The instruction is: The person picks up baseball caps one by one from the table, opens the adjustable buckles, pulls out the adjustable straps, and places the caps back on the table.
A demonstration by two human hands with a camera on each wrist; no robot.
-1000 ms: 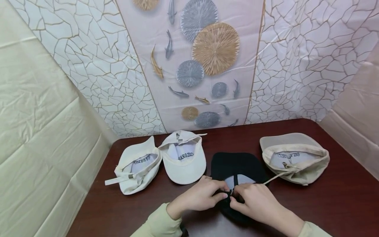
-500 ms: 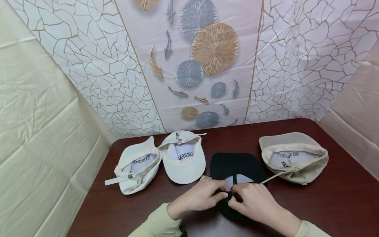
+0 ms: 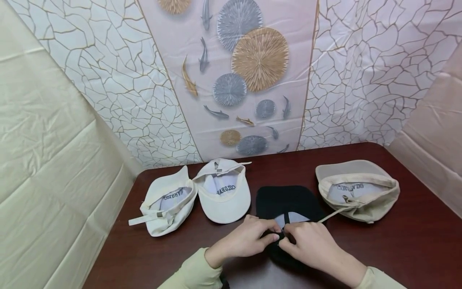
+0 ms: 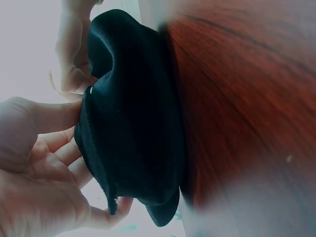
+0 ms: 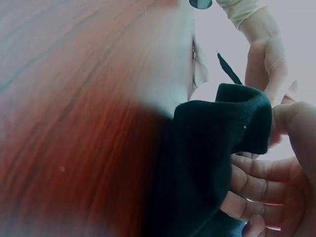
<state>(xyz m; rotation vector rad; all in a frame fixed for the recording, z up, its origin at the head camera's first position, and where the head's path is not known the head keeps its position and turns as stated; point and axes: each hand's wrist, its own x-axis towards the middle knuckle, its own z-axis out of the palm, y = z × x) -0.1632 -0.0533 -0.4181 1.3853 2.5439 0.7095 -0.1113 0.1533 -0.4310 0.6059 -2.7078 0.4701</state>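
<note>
A black baseball cap [image 3: 288,198] lies upside down on the table, its brim pointing away and part of its pale lining in sight. Thumb and fingers of my left hand [image 3: 245,239] pinch the left side of its back edge, by the strap. Close beside it, my right hand [image 3: 314,245] pinches the same back edge from the right. The fingertips of both hands nearly meet there and cover the strap's fastening. In the left wrist view the black crown [image 4: 138,118] rests on the table. A loose black strap end [image 5: 228,69] sticks out in the right wrist view.
Two white caps [image 3: 225,208] lie upturned side by side to the left, the outer one with its strap [image 3: 142,219] sticking out. At the right is an upturned beige cap [image 3: 382,200], its long strap reaching toward my right hand. Patterned cloth [image 3: 260,128] hangs behind the dark red table [image 3: 415,249].
Both hands keep their hold on the black cap's back edge, with only a slight shift of the right fingers. The other caps stay where they were.
</note>
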